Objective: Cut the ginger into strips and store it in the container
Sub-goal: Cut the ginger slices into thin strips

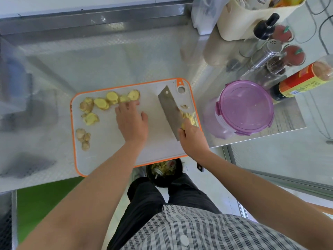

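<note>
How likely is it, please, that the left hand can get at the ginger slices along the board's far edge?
Likely yes: the left hand is open with fingertips at the nearest ginger slices, nothing lies between, and the right hand holds the cleaver off to the side.

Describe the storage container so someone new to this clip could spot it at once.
Start at the orange-rimmed cutting board on the steel counter. Just beyond its right edge, past the cleaver, stands a round tub with its lid on. Unlike the slim sauce bottle and steel shaker behind it, it is squat, wide and purple.
</note>
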